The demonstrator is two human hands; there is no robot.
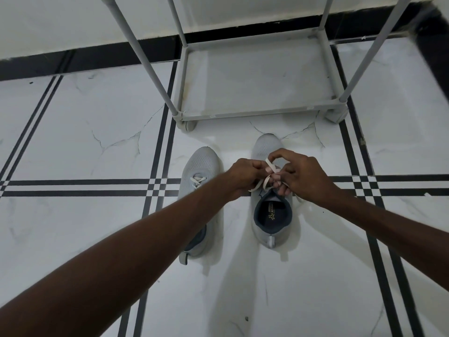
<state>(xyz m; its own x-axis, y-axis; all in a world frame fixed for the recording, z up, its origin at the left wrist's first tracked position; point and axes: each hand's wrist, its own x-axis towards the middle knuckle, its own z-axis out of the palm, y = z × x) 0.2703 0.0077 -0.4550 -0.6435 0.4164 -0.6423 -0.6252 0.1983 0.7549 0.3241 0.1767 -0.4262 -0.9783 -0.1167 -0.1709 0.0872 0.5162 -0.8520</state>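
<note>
One light grey mesh sneaker with dark navy lining (266, 147) stands upright on white marble-look floor (85, 142), toe pointing away, opening up. Its flat cream shoelace (271, 167) is lifted above the tongue, looped and crossed, one loose end trailing sideways.

dim, even light; soft shadows; wide-angle bending at edges

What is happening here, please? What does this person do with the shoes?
A person reaches down to two grey shoes on the tiled floor. The left hand and the right hand both pinch the pale lace of the shoe on the picture's right; the bow is not finished. The other shoe stands beside it, untouched, its lace seemingly tied. A grey rack stands just behind them.
</note>
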